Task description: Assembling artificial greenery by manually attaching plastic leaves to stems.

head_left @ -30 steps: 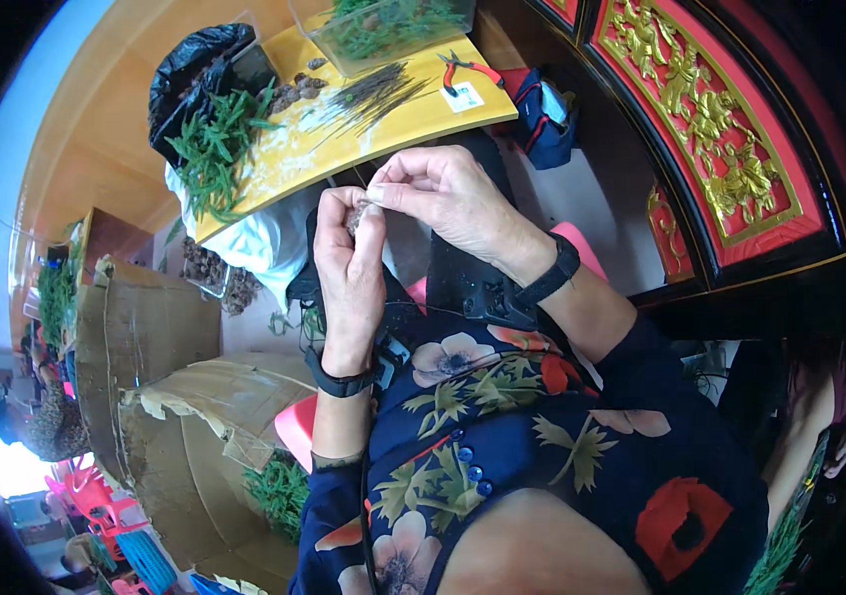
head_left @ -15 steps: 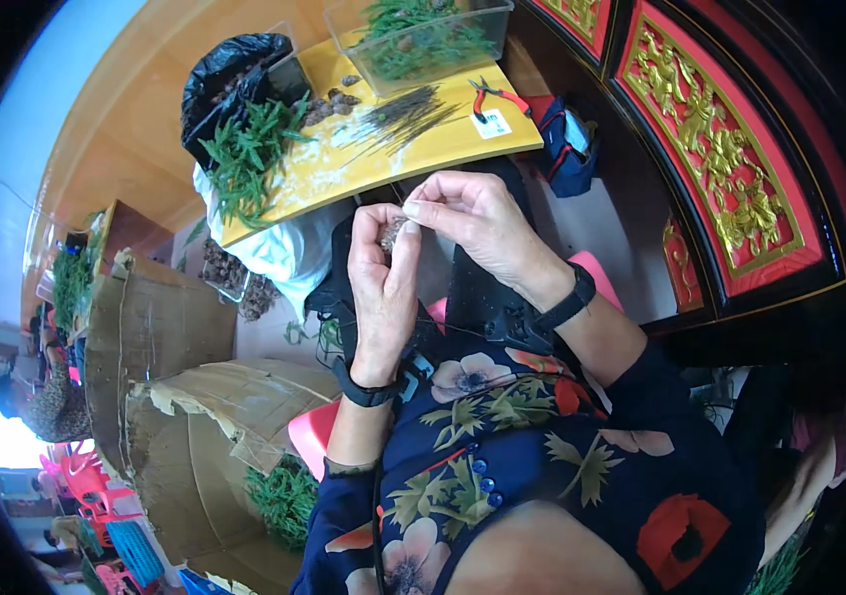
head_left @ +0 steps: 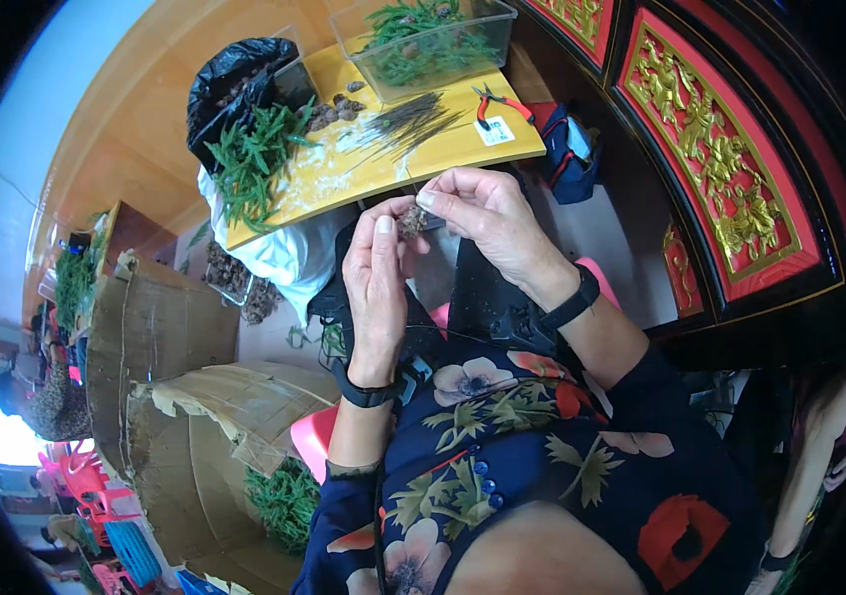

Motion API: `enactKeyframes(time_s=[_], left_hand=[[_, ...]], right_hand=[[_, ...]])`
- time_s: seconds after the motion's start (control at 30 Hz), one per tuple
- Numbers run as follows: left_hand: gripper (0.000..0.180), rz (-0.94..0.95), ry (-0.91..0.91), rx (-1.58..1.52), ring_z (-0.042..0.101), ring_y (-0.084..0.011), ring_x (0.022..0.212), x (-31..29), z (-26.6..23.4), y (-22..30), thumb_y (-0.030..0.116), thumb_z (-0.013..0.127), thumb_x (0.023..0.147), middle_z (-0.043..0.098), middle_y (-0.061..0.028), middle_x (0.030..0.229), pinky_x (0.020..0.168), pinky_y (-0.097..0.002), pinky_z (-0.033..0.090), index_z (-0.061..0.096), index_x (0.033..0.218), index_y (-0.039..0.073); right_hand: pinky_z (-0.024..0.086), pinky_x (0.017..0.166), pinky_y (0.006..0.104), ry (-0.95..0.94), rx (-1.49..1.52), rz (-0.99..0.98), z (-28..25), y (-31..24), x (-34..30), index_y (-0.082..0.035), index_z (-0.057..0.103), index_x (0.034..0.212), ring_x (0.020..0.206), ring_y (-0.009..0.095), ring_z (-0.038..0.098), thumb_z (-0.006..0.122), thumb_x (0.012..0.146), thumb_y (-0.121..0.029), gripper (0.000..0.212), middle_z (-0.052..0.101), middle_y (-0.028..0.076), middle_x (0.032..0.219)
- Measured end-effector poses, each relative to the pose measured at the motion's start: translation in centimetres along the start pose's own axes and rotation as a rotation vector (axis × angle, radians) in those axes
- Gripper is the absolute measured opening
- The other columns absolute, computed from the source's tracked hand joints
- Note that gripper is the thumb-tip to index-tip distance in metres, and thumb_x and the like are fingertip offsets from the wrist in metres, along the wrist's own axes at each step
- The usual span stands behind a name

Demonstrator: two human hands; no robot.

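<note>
A small brown pine cone (head_left: 410, 222) is held in front of my lap, near the table's front edge. My left hand (head_left: 373, 273) has its thumb and curled fingers closed about the cone's left side. With thumb and forefinger, my right hand (head_left: 490, 220) pinches at the cone's top, where a thin dark wire (head_left: 411, 178) sticks up past the fingertips. The wire's lower end is hidden by the fingers.
The yellow table (head_left: 319, 183) bears a bundle of dark wires (head_left: 408, 124), red-handled pliers (head_left: 500, 102), several pine cones (head_left: 329, 114) and green sprigs (head_left: 254, 164). A clear bin (head_left: 433, 59) and a black bag (head_left: 225, 79) stand behind. A torn cardboard box (head_left: 180, 327) is at left.
My left thumb has drawn back from the right fingertips, and the hands are slightly farther apart. The pine cone now shows more between them. At lower right, another person's arm has moved lower.
</note>
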State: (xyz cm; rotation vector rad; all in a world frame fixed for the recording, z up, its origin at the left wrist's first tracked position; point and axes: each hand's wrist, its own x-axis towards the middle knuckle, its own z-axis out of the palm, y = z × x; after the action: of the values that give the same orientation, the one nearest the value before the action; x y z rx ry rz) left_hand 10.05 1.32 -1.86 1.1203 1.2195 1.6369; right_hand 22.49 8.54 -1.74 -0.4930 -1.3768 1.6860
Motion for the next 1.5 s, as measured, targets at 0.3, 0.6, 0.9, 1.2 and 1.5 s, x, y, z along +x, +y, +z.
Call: enactKeyframes(time_s=[0.3, 0.6, 0.9, 1.2, 1.5], left_hand=[[0.014, 0.107, 0.126, -0.06, 0.034, -0.0009, 0.054, 0.2, -0.6, -0.7, 0.016, 0.053, 0.09, 0.048, 0.0048, 0.066, 0.048, -0.0157, 0.025, 0.055, 0.08, 0.007], [0.022, 0.068, 0.043, -0.008, 0.032, -0.0012, 0.055, 0.2, -1.7, -1.0, 0.007, 0.055, 0.086, 0.04, 0.0071, 0.063, 0.05, -0.0166, 0.026, 0.044, 0.068, 0.009], [0.007, 0.094, 0.095, -0.024, 0.038, -0.0015, 0.062, 0.4, -1.0, -0.8, 0.001, 0.054, 0.083, 0.045, 0.0057, 0.07, 0.054, -0.016, 0.03, 0.051, 0.079, 0.005], [0.006, 0.001, 0.07, 0.07, 0.041, -0.0023, 0.062, 1.8, -2.8, -1.3, 0.008, 0.058, 0.084, 0.05, 0.0039, 0.073, 0.055, -0.0163, 0.032, 0.056, 0.088, 0.005], [0.033, 0.11, 0.511, 0.568, 0.053, -0.0151, 0.078, 16.8, -18.4, -8.5, 0.021, 0.067, 0.075, 0.057, -0.0055, 0.088, 0.069, -0.0266, 0.044, 0.055, 0.098, 0.0]], right_hand=[[0.027, 0.05, 0.0146, 0.062, -0.045, -0.033, -0.2, 0.6, 0.1, -0.003, 0.061, 0.086, 0.057, -0.001, 0.035, 0.059, 0.086, -0.016, 0.013, 0.051, -0.006, 0.071], [0.028, 0.051, 0.0145, 0.09, -0.086, -0.054, -0.3, 0.6, 0.3, -0.003, 0.061, 0.086, 0.058, -0.001, 0.037, 0.059, 0.086, -0.015, 0.012, 0.052, -0.006, 0.07], [0.035, 0.056, 0.0156, 0.113, -0.117, -0.085, -0.6, 1.1, 0.5, -0.001, 0.062, 0.086, 0.064, 0.001, 0.045, 0.06, 0.084, -0.012, 0.011, 0.057, -0.003, 0.075], [0.025, 0.047, 0.0146, 0.143, -0.061, -0.049, -1.4, 2.7, 1.9, -0.003, 0.06, 0.081, 0.054, -0.002, 0.035, 0.059, 0.085, -0.013, 0.01, 0.052, -0.006, 0.069], [0.022, 0.043, 0.0153, 0.184, -0.155, 0.147, -4.0, 6.9, 4.0, -0.004, 0.059, 0.079, 0.049, -0.001, 0.032, 0.058, 0.085, -0.012, 0.01, 0.046, -0.007, 0.062]])
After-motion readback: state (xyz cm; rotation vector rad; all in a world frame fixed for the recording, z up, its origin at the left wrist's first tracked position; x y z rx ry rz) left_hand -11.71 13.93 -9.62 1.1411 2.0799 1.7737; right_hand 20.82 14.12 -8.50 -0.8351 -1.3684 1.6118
